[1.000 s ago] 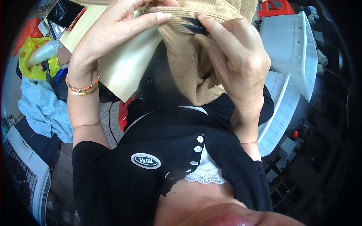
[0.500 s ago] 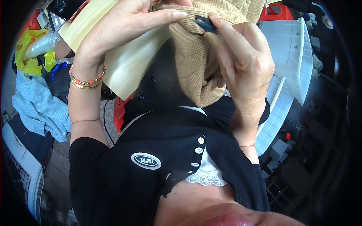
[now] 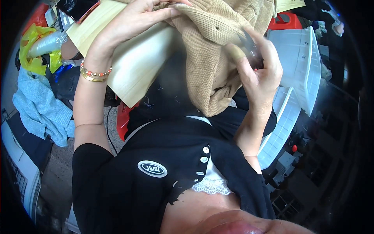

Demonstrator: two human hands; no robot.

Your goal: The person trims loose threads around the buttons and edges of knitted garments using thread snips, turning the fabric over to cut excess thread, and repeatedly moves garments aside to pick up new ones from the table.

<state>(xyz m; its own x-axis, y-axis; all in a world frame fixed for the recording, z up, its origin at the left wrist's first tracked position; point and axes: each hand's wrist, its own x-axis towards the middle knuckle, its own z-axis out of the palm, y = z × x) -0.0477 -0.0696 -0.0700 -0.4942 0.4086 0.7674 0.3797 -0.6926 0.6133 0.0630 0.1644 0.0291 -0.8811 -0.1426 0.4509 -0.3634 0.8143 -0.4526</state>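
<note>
1. Hanging over the dark lap (image 3: 171,84), beside the pale board (image 3: 130,64), the tan knit garment (image 3: 204,68) could slide, I'd say, dragged by its own lower fold.
2. The left hand (image 3: 142,17) pinches the garment's upper edge; if that pinch slackens, the knit might bunch.
3. The right hand (image 3: 265,68) grips a small dark-bladed tool (image 3: 244,41), too blurred to tell whether its blades are apart. Near the cloth, a careless point could nick yarn.
4. A small dark spot (image 3: 217,28), perhaps a hole, might widen if stretched.
</note>
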